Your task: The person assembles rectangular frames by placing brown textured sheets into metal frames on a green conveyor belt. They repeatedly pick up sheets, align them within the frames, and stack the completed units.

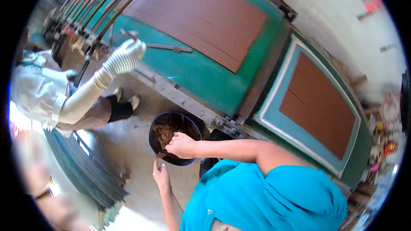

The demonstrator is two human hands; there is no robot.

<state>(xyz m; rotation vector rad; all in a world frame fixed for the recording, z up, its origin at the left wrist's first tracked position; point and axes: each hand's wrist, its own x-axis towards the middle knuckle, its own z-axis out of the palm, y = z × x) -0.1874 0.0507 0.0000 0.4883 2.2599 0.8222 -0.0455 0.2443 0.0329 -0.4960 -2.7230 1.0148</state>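
My right hand [182,146] reaches over a dark round bucket [199,132] with a blue rim. Its fingers are closed on brown stringy scraps [162,154], and a ring shows on one finger. More of these scraps lie inside the bucket. Just below the bucket's near left side, my left hand [161,176] is raised with thumb and fingers apart, close under the scraps and holding nothing that I can see.
Beyond the bucket stands a green table [201,81] bearing brown ribbed sheets [209,21]. At right, a framed blue panel [274,122] carries another brown sheet [321,107]. A co-worker's ribbed sleeve [122,57] reaches over the table's left edge. Dark strips [81,162] are stacked at lower left.
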